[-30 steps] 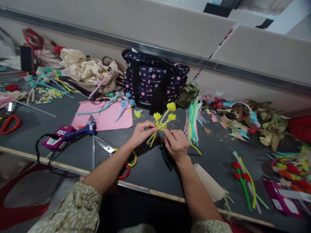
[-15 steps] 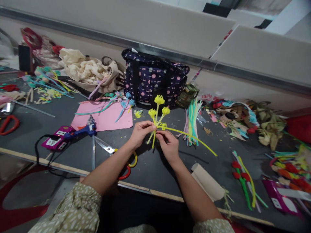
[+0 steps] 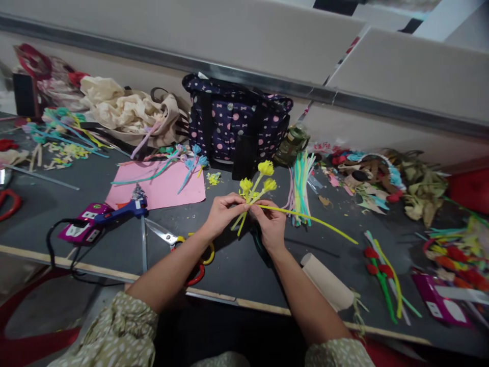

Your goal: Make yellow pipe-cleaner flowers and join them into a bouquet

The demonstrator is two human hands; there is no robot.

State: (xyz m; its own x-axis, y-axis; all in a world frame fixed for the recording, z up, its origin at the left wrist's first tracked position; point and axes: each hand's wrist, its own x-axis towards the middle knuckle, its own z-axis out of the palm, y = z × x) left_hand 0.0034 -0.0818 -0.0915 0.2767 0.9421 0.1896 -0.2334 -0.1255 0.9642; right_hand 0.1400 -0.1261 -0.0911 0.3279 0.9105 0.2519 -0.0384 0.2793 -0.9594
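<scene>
Above the table, the left hand pinches the yellow flower bunch by its stems; the nearer right hand pinches the yellow pipe cleaner, whose long axis extends rightward, crosswise to those stems.

No text can be read with certainty. Red, character-like strokes stand low on the flat, pale wall, too blurred to make out. The tiny print among bows and dots on the navy-blue fabric bag, the small white label on the blue plastic glue gun, and the white markings on the purple rectangular box are illegible.
</scene>
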